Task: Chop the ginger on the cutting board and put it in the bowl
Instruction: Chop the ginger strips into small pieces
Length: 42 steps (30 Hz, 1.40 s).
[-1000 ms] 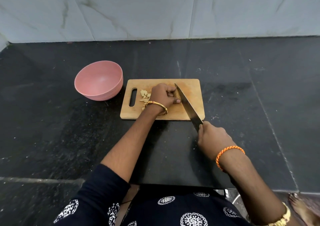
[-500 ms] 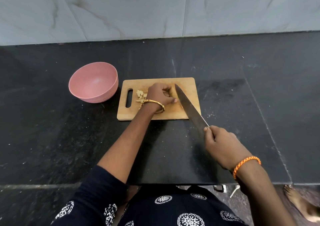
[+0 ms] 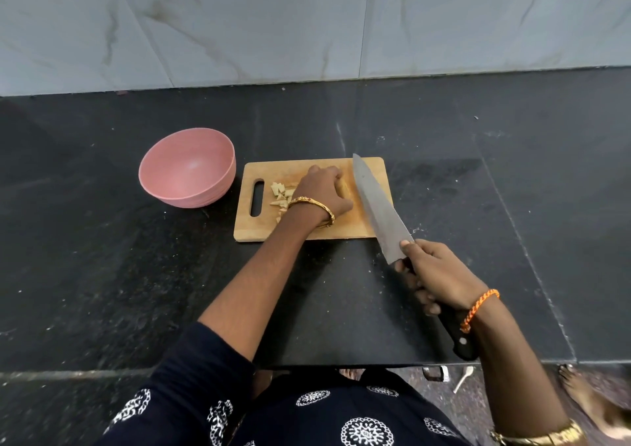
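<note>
Two hands at work: left hand (image 3: 322,191) curled mid-board, apparently pinning uncut ginger; what it grips is hidden. Right hand (image 3: 435,275) closed around knife (image 3: 377,203), blade beside the knuckles. Chopped ginger (image 3: 280,194) piled by cutting board (image 3: 307,234) handle slot, toward empty bowl (image 3: 187,169).

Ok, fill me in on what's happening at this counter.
A person is chopping ginger on a wooden cutting board. The left hand presses down on the uncut piece, mostly hidden beneath it, while the right hand grips a large knife angled over the board's right side. A small pile of cut ginger pieces sits near the board's handle slot. The pink bowl to the left holds nothing yet.
</note>
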### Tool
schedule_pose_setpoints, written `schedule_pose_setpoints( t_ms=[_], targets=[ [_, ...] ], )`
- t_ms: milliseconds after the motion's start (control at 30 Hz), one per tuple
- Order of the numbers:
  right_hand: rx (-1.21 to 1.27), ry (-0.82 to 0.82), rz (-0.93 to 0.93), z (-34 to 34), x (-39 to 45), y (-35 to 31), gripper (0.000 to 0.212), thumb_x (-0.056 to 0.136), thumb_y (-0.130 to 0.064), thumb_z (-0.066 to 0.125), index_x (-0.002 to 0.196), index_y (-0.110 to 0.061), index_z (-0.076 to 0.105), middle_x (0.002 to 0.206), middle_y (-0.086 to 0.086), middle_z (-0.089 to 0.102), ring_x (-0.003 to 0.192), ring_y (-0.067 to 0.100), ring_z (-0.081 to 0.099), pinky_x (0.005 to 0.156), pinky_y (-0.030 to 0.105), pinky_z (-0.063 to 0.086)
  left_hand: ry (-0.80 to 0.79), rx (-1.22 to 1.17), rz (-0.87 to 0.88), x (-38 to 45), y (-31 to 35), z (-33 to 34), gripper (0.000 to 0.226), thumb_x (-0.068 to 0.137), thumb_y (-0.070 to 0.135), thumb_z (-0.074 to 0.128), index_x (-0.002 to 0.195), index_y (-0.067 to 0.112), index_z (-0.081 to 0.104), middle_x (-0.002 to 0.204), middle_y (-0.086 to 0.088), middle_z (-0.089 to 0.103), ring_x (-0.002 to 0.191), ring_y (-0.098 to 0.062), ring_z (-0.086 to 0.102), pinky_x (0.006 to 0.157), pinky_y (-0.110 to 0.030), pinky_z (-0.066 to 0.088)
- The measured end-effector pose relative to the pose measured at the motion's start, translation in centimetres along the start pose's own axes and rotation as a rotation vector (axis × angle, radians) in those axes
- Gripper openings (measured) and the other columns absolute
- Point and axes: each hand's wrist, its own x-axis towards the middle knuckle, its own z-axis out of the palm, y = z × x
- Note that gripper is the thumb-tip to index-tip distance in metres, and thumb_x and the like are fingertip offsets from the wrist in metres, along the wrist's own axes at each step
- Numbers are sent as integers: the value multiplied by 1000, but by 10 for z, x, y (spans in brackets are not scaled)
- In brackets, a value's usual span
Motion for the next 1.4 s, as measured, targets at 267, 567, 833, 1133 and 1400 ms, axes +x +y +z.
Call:
schedule_pose_setpoints(
  t_ms=[267,567,833,1133,1400],
  targets=[
    [409,-278,162,-8,4,-6,37,99,-38,33,76,-12,48,43,-6,24,25,5,19,31,8,21,114,-345,25,0,12,-15,49,89,9,47,137,12,41,133,-7,48,114,-18,53,93,-23,45],
    [624,-378,149,-8,4,-6,36,97,-34,36,72,-12,48,41,-7,24,24,3,20,27,8,19,-56,-1094,-278,8,25,-18,30,96,2,36,121,6,52,100,-12,64,82,-18,64,78,-34,55],
    [697,-385,162,-6,14,0,36,98,-34,34,73,-12,47,40,-7,25,23,3,21,26,8,19,-20,-826,-201,12,17,-8,31,89,-3,47,116,5,59,99,-9,67,84,-23,64,73,-34,55],
    [514,-59,110,-11,15,10,39,100,-34,31,75,-10,47,46,-4,26,27,6,19,30,11,20,105,-112,-47,9,2,1,46,81,27,67,123,11,55,124,-9,51,114,-24,50,97,-33,43],
    [29,164,-61,14,15,13,33,100,-28,35,78,-8,48,54,5,39,28,12,33,30,18,27,25,-129,-90,13,3,7,54,71,28,75,120,12,57,119,-10,56,101,-22,58,89,-31,49]
  ],
)
